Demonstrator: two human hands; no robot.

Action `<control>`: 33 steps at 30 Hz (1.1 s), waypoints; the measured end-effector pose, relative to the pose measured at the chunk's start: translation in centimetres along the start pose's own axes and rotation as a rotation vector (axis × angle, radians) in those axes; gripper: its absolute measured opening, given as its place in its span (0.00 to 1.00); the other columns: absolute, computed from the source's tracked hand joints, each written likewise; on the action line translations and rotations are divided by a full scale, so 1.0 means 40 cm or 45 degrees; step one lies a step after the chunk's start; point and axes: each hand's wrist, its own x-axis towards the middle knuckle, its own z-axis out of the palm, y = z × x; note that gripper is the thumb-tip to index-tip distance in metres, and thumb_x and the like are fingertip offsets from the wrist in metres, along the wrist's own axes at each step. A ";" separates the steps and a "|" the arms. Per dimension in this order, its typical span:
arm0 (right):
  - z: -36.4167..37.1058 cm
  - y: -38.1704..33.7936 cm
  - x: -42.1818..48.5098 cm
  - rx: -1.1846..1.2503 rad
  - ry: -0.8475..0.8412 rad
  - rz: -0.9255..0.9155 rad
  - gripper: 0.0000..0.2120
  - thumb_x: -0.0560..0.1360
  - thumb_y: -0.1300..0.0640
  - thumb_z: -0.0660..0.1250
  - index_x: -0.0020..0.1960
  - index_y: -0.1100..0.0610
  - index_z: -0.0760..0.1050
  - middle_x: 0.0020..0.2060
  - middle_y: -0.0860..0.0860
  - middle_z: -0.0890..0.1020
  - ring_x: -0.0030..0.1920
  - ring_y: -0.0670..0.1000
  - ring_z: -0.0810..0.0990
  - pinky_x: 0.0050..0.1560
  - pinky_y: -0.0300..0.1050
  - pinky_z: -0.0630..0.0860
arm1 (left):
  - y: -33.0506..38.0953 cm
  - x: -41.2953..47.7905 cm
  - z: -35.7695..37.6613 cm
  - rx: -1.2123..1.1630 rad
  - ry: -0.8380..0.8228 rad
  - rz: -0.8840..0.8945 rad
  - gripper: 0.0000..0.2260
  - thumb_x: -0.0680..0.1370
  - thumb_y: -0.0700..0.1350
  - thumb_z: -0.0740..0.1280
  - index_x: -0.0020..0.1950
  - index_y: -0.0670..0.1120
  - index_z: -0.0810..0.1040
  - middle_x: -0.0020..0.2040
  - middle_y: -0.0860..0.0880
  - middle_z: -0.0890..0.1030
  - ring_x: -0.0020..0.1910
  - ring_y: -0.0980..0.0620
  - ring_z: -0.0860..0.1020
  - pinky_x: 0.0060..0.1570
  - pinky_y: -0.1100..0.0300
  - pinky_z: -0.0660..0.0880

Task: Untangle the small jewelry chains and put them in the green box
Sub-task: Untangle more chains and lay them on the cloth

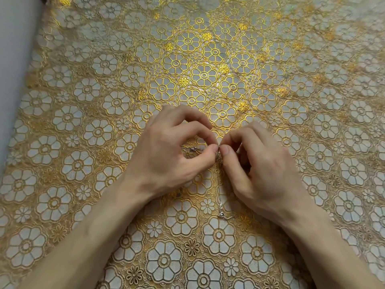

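My left hand point(166, 151) and my right hand point(256, 170) meet over the middle of the tablecloth point(204, 74), thumb and forefinger of each pinched narrow on the chains point(220, 198); the other fingers curl loosely and hold nothing; the two pinches sit just beside each other, almost touching. From that point one thin silvery strand hangs down between my wrists and ends in a small clasp point(222, 215) lying on the cloth; a second clasp point(193, 149) shows inside the curve of my left hand. The knot itself is hidden by my fingertips, so I cannot tell how tight it is.

I judge the chains very light, limp and slippery, and fine enough to kink or snap under a hard tug; best to take hold close on either side of the knot with the fingertips and tease it loose, not pull from the clasps.

The green box is not in sight. I see no brand, label or writing anywhere; only the gold flower pattern.
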 end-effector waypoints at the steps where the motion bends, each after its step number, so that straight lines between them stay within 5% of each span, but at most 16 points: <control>1: 0.000 -0.001 0.000 0.002 -0.001 0.003 0.08 0.79 0.52 0.62 0.49 0.55 0.76 0.44 0.49 0.77 0.39 0.55 0.76 0.39 0.56 0.76 | 0.001 0.000 0.000 0.002 -0.006 -0.003 0.05 0.73 0.51 0.71 0.43 0.51 0.84 0.52 0.53 0.81 0.53 0.50 0.78 0.56 0.43 0.73; 9: -0.001 0.004 0.002 0.057 -0.060 0.015 0.09 0.78 0.51 0.61 0.48 0.55 0.76 0.43 0.47 0.76 0.40 0.54 0.75 0.41 0.55 0.74 | 0.001 0.000 0.007 0.074 -0.003 0.001 0.05 0.72 0.51 0.70 0.42 0.50 0.83 0.52 0.52 0.81 0.49 0.51 0.76 0.52 0.46 0.73; 15: -0.008 0.014 0.005 0.128 -0.083 0.056 0.07 0.79 0.51 0.60 0.48 0.52 0.74 0.42 0.43 0.72 0.40 0.44 0.69 0.43 0.42 0.66 | 0.001 -0.001 0.007 0.079 0.035 -0.028 0.05 0.72 0.49 0.71 0.42 0.48 0.83 0.53 0.51 0.81 0.51 0.49 0.77 0.53 0.45 0.75; 33: -0.016 0.023 0.006 0.172 0.036 0.091 0.04 0.79 0.57 0.65 0.48 0.57 0.76 0.41 0.47 0.76 0.41 0.40 0.71 0.47 0.26 0.65 | -0.005 -0.002 0.005 0.087 0.065 -0.132 0.06 0.72 0.49 0.70 0.41 0.48 0.83 0.56 0.52 0.80 0.55 0.50 0.77 0.56 0.51 0.74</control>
